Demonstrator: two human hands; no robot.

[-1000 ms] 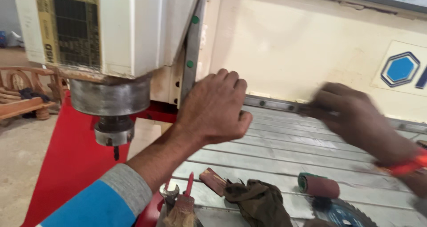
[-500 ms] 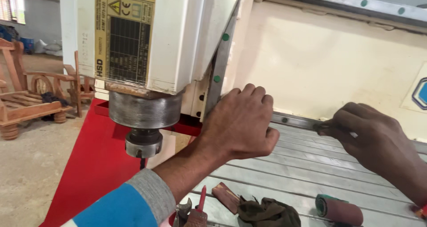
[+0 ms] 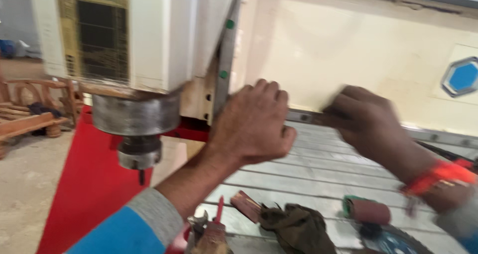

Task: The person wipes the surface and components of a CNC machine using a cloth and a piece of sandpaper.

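Spindle housing [image 3: 137,115]: dull, scuffed grey metal beneath a matt white painted casing [image 3: 149,35]. Desk [image 3: 318,169]: ribbed, brushed aluminium-like metal with a soft sheen. Rag [image 3: 296,226]: crumpled olive-brown cloth, matt. Sanding roll [image 3: 369,210]: rough reddish abrasive. Chairs [image 3: 30,109]: carved bare wood. Back panel [image 3: 348,50]: smooth cream finish.

Single head-worn view, looking down and forward, close over both hands at the slatted machine bed [image 3: 318,172] below a spindle [image 3: 137,129].
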